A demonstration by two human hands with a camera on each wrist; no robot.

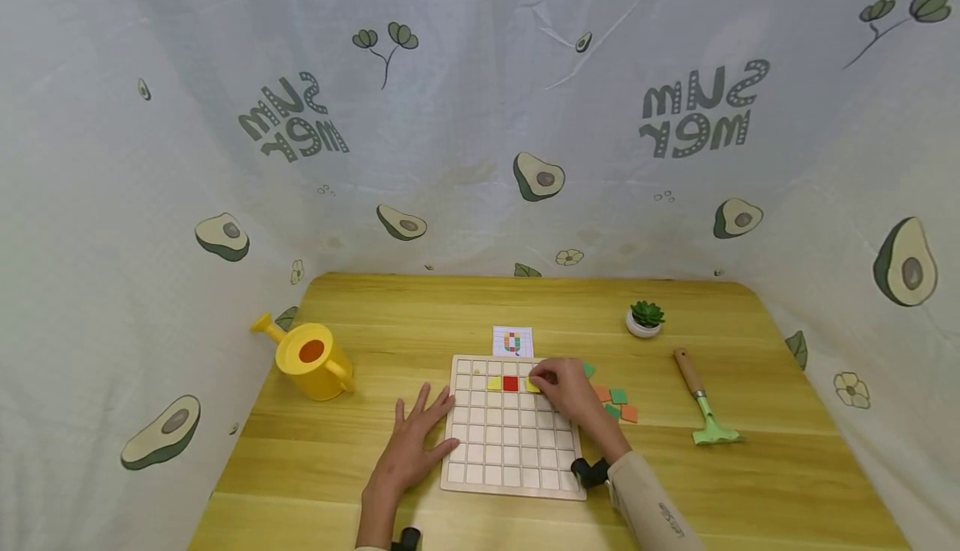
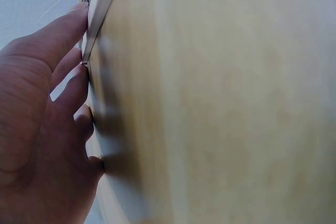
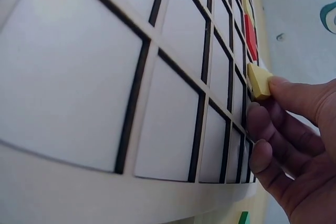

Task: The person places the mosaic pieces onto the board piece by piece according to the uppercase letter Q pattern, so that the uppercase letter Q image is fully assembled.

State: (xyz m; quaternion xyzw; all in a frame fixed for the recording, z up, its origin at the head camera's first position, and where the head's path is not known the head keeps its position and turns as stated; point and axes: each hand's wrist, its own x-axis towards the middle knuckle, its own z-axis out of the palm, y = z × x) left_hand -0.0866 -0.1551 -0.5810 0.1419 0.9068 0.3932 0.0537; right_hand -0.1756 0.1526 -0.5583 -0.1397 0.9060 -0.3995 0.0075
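A pale wooden grid board (image 1: 512,455) lies flat on the table. My left hand (image 1: 408,447) rests at its left edge with fingers spread; in the left wrist view the thumb and fingertips touch the board's side and the table. Between thumb and fingers, my right hand (image 1: 566,388) pinches a yellow square tile (image 3: 259,81) over a cell near the board's top. The tile is tilted in the right wrist view. Left of it in the same row sit a red tile (image 1: 511,383) and another yellow tile (image 1: 494,383).
A pattern card (image 1: 513,341) lies behind the board. Several orange and green tiles (image 1: 618,396) lie loose to its right. A yellow watering can (image 1: 311,361) stands left; a potted succulent (image 1: 645,318) and a small hand rake (image 1: 701,401) are on the right.
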